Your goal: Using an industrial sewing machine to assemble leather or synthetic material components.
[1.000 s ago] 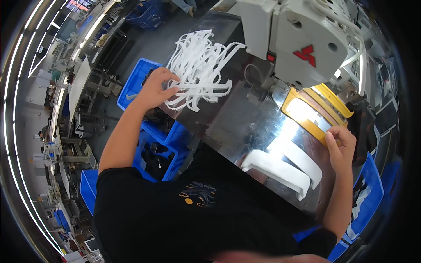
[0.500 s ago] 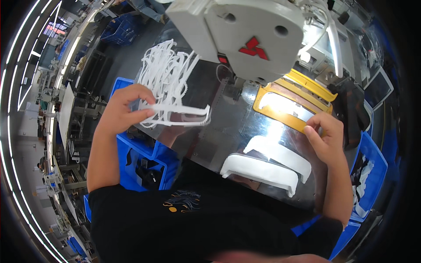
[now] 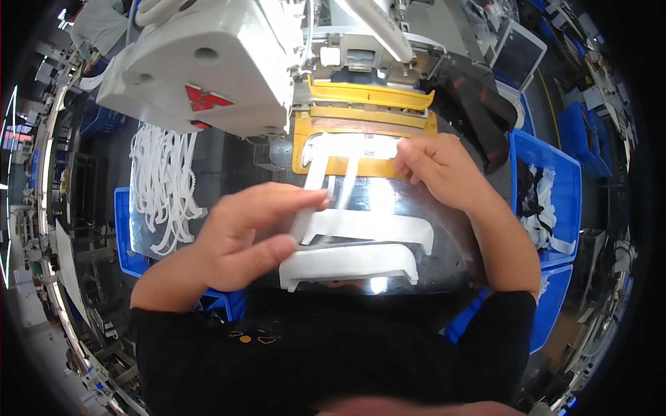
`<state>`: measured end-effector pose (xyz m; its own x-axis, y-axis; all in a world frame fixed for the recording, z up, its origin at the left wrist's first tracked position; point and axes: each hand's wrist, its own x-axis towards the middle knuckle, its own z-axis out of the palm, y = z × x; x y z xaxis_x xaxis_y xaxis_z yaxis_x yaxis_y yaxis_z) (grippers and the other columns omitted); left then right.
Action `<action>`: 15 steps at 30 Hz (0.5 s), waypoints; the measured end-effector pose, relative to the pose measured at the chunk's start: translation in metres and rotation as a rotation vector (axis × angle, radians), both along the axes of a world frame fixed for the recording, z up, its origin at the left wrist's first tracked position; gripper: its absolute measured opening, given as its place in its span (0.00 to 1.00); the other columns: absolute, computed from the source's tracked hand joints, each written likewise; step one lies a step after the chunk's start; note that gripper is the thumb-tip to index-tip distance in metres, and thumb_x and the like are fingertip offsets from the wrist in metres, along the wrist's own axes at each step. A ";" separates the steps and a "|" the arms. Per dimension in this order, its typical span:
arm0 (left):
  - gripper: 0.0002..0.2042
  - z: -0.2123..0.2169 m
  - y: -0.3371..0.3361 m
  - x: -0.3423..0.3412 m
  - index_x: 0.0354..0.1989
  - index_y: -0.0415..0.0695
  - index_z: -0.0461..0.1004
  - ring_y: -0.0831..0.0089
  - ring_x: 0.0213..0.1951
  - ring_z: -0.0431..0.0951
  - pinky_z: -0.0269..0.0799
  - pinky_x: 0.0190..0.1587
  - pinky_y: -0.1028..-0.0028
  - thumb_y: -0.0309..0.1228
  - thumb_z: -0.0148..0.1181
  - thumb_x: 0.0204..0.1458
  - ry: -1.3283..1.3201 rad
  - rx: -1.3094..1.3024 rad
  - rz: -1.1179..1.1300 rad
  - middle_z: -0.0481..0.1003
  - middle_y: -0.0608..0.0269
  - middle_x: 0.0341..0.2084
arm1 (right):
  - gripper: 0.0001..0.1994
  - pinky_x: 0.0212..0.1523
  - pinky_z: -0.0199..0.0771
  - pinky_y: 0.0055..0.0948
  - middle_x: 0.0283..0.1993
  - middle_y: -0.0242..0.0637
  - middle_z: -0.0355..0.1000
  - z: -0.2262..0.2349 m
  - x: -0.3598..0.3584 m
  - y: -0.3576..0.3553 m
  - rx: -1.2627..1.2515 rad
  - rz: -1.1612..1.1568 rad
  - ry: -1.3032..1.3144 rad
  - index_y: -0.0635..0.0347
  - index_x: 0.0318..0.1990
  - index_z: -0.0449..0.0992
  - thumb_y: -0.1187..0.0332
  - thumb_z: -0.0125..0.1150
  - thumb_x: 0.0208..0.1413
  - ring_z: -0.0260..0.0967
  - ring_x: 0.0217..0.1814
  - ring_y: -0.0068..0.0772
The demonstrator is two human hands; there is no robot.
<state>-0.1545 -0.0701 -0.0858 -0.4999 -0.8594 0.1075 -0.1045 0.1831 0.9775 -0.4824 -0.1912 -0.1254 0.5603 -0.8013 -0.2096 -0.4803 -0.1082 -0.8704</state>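
Needle area behind sewing machine head [image 3: 208, 76], strip [image 3: 316, 191] end under fingers.

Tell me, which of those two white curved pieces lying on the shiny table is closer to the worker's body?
The lower white curved piece, just under the left hand. The other white piece lies beyond it, toward the yellow frame.

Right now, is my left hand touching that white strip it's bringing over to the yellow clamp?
Touching. The head view shows the left hand pinching the white strip between thumb and fingertips, with the strip's far end lying on the yellow clamp.
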 end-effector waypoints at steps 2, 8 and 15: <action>0.46 -0.019 0.002 -0.012 0.83 0.34 0.52 0.52 0.70 0.73 0.68 0.70 0.59 0.40 0.70 0.62 -0.052 0.048 -0.140 0.64 0.41 0.77 | 0.14 0.35 0.75 0.23 0.33 0.33 0.81 0.003 -0.004 -0.001 0.175 -0.060 -0.048 0.65 0.39 0.86 0.62 0.67 0.69 0.76 0.32 0.23; 0.56 -0.033 0.001 -0.052 0.83 0.29 0.37 0.36 0.72 0.66 0.60 0.74 0.53 0.50 0.70 0.63 -0.367 -0.222 -0.197 0.58 0.24 0.74 | 0.11 0.34 0.74 0.20 0.37 0.29 0.82 0.016 0.005 0.014 0.482 0.291 -0.066 0.62 0.46 0.83 0.67 0.77 0.61 0.78 0.36 0.15; 0.32 -0.029 -0.016 -0.039 0.67 0.40 0.76 0.56 0.49 0.76 0.69 0.55 0.58 0.46 0.71 0.58 -0.723 -0.483 0.050 0.77 0.56 0.47 | 0.06 0.28 0.73 0.18 0.28 0.26 0.80 0.015 -0.017 -0.022 0.467 0.167 0.011 0.60 0.36 0.84 0.70 0.74 0.57 0.78 0.28 0.16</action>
<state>-0.1931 -0.0861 -0.1153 -0.5494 -0.8243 0.1367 -0.6883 0.5392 0.4853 -0.4991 -0.2130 -0.1100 0.6691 -0.5197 -0.5312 -0.4989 0.2157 -0.8394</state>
